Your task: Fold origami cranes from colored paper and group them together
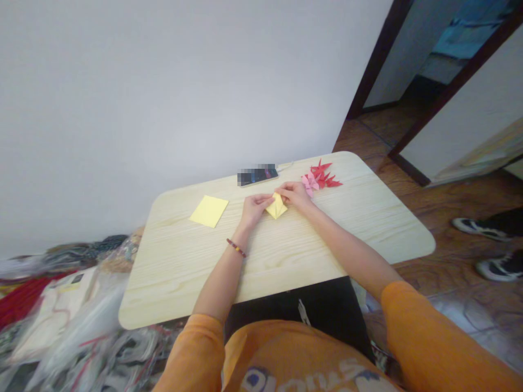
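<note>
An orange short-sleeved shirt with a white-and-blue print point(286, 359) is seen at the lower edge, cut off by the frame, with dark trousers point(298, 310) beyond it. Both forearms are extended over a light wood-grain table point(229, 283); a red beaded bracelet point(236, 247) is worn on the left wrist.

The left hand point(255, 209) and right hand point(295, 196) are brought together near the table's far edge, and a folded yellow paper point(277, 207) is pinched between them, just above the tabletop. The fingers of both hands are pressed together on it. Its upper part is hidden by the fingers, so the fold layers cannot be made out. Its long axis runs roughly away from the wearer, with a point directed toward the near table edge.

A flat square of yellow paper point(208, 211) lies on the table to the left of the hands. A phone point(257, 175), partly obscured by pixelation, lies at the far edge. Red and pink origami cranes point(321, 178) are heaped just beside the right hand.

Plastic-wrapped goods point(69, 321) are piled left of the table. Two black-and-white shoes point(482, 228) of another person are seen at the right on a brown floor point(412, 277), partly cut off. A doorway point(408, 65) and a white wall point(163, 92) are recorded beyond.
</note>
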A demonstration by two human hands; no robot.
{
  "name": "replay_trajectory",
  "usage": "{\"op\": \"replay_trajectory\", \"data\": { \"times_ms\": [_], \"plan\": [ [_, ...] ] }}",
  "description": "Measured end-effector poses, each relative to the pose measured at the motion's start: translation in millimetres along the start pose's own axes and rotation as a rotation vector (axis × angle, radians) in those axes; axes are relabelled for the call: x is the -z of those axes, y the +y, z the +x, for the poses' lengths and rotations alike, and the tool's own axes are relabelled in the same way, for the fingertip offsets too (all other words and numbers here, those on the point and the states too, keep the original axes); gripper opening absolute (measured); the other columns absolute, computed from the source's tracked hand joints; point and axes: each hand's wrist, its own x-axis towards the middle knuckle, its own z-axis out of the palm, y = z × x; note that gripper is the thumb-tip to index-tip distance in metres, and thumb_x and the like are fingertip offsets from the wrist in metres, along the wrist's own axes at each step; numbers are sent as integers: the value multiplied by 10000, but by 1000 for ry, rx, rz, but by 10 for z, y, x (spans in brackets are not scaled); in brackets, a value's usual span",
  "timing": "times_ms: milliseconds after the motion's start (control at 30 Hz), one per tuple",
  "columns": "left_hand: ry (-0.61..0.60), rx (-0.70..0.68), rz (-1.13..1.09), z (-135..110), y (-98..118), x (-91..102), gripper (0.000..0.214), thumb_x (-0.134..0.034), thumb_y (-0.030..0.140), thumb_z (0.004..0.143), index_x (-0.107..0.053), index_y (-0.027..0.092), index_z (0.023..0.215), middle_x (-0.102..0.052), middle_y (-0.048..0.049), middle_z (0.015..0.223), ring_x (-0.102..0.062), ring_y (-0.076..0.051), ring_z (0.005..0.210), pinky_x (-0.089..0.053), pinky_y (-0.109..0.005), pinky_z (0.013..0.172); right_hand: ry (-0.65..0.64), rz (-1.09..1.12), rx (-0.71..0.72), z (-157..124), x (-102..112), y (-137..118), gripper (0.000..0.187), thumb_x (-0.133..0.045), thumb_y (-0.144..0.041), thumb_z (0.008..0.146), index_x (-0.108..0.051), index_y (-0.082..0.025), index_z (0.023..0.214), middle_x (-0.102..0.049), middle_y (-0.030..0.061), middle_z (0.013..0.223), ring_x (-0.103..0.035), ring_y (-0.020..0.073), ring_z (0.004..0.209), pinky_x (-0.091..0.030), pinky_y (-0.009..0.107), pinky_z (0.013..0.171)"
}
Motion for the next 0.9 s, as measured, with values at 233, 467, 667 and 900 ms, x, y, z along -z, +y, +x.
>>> {"op": "replay_trajectory", "data": {
  "times_ms": [233, 467, 667, 900],
  "plan": [
    [-3, -68, -47, 5, -12, 31, 532, -852, 277, 488, -709, 141, 982, -730, -105, 975, -675, -220, 900, -506, -354, 858, 47, -51, 22, 9, 8, -2, 411, -802, -476, 478, -601, -145, 614, -505, -41, 453, -393, 54, 416, -244, 209, 414],
    [-6, 47, -61, -35, 65, 4, 617, -867, 366, 480, -683, 124, 1017, -737, -89, 782, -679, -190, 713, -509, -336, 765, 60, -93, 82, 29, 9, 31, 419, -767, -515, 538, -612, -149, 670, -500, -38, 476, -402, 68, 434, -269, 220, 427],
    [3, 75, -72, -41, 73, -26, 562, -894, 366, 391, -698, 115, 853, -732, -83, 731, -669, -177, 642, -511, -314, 706, -4, -146, 131, 4, -26, 56, 380, -738, -500, 586, -617, -149, 670, -488, -40, 472, -397, 71, 435, -287, 229, 440],
    [30, 115, -104, -71, 139, -55, 551, -909, 287, 328, -682, 121, 802, -722, -61, 685, -655, -159, 588, -519, -305, 672, 6, -173, 165, -13, -49, 19, 360, -749, -475, 565, -614, -146, 621, -519, -25, 498, -408, 75, 460, -308, 240, 473]
  ]
}}
